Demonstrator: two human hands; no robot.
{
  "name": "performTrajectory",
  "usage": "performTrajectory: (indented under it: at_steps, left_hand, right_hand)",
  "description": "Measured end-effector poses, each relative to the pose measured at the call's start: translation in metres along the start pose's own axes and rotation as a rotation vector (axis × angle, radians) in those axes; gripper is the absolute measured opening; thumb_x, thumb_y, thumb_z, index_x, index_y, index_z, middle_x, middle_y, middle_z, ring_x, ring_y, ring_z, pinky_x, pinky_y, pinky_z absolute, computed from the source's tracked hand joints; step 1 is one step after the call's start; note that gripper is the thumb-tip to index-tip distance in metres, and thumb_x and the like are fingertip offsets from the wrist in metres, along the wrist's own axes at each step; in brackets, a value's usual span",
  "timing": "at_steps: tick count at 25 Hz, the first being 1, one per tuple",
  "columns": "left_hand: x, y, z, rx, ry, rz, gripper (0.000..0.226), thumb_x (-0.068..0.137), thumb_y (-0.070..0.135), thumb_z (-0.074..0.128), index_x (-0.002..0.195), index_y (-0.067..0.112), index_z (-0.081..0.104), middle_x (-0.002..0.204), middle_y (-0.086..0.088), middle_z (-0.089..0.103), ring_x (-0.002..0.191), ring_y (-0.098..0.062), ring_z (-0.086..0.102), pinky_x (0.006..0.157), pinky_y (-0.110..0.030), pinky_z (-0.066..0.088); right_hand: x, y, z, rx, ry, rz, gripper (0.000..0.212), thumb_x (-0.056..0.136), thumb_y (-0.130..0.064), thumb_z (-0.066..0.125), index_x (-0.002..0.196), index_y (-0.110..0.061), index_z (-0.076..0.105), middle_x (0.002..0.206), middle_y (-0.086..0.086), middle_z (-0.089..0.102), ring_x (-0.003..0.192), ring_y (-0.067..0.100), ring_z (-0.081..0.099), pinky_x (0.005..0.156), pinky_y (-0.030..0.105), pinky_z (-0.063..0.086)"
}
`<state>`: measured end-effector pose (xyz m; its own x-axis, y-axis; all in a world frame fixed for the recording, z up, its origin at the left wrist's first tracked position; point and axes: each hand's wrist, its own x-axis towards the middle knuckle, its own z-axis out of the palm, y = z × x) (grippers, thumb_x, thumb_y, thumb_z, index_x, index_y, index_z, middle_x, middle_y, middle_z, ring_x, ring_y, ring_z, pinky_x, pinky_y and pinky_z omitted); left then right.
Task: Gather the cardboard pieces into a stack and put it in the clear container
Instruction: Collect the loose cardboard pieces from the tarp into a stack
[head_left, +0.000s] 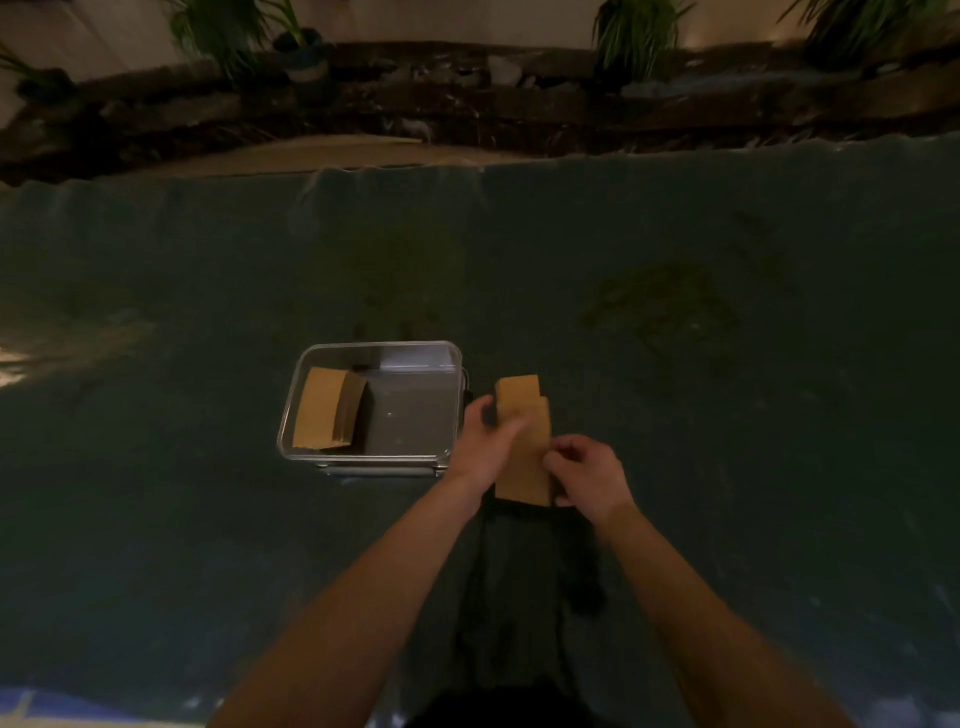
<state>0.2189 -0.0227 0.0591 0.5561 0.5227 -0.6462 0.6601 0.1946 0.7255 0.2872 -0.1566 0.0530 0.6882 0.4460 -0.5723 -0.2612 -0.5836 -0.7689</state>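
A clear rectangular container (451, 364) sits on the dark green cloth, left of my hands. Inside it, against the left wall, leans a stack of brown cardboard pieces (319, 408). To the right of the container I hold a second bunch of cardboard pieces (522, 410), slightly fanned and unevenly aligned. My left hand (485, 441) grips its left edge, thumb on top. My right hand (584, 475) pinches the lower right edge. The bottom of the bunch rests near the cloth.
The dark green cloth (675, 364) covers the whole work surface. Its far edge meets a dark ledge with rocks and potted plants (306, 57). A black strap or cord (566, 571) hangs between my forearms.
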Motion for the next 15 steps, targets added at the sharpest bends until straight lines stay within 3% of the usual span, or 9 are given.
performTrajectory:
  at_steps: [2,5,8,10,15]
  left_hand:
    - [0.012,-0.008,-0.003,-0.093,-0.004,-0.087,0.045,0.093,0.027,0.063,0.136,0.021,0.050,0.134,-0.004,0.054,0.120,-0.025,0.053,0.104,-0.050,0.046]
    - [0.029,-0.010,0.000,-0.108,0.034,-0.070,0.027,0.092,0.009,0.063,0.118,0.012,0.065,0.125,-0.013,0.066,0.115,-0.028,0.060,0.102,-0.049,0.049]
    - [0.050,-0.003,0.006,0.022,0.131,-0.035,0.031,0.091,0.012,0.062,0.121,0.013,0.067,0.121,-0.007,0.068,0.110,-0.023,0.061,0.094,-0.036,0.050]
    - [0.061,0.002,0.011,0.197,0.192,-0.007,0.031,0.092,0.016,0.060,0.122,0.015,0.067,0.122,-0.007,0.068,0.111,-0.026,0.063,0.092,-0.035,0.049]
    - [0.084,0.000,0.020,0.314,0.223,-0.043,0.025,0.095,0.018,0.057,0.117,0.014,0.068,0.117,-0.009,0.070,0.105,-0.024,0.065,0.085,-0.032,0.050]
  right_hand:
    - [0.013,-0.004,-0.001,0.015,0.004,0.051,0.005,0.091,-0.025,0.063,0.095,-0.028,0.064,0.089,-0.009,0.064,0.076,0.007,0.063,0.054,0.022,0.057]
    - [0.034,-0.009,0.001,-0.028,0.019,0.082,0.022,0.093,-0.027,0.062,0.113,-0.022,0.065,0.091,-0.010,0.064,0.079,0.008,0.064,0.057,0.023,0.056]
    - [0.056,-0.011,0.007,-0.101,0.069,0.093,0.036,0.093,-0.029,0.062,0.127,-0.018,0.064,0.109,0.001,0.071,0.089,0.018,0.069,0.074,0.035,0.061]
    - [0.068,-0.011,0.012,-0.198,0.091,0.088,0.039,0.094,-0.033,0.060,0.130,-0.021,0.063,0.118,0.003,0.071,0.098,0.021,0.069,0.087,0.042,0.059]
    - [0.085,-0.014,0.023,-0.358,0.154,0.082,0.035,0.097,-0.033,0.052,0.127,-0.020,0.065,0.113,0.005,0.072,0.092,0.019,0.068,0.077,0.033,0.056]
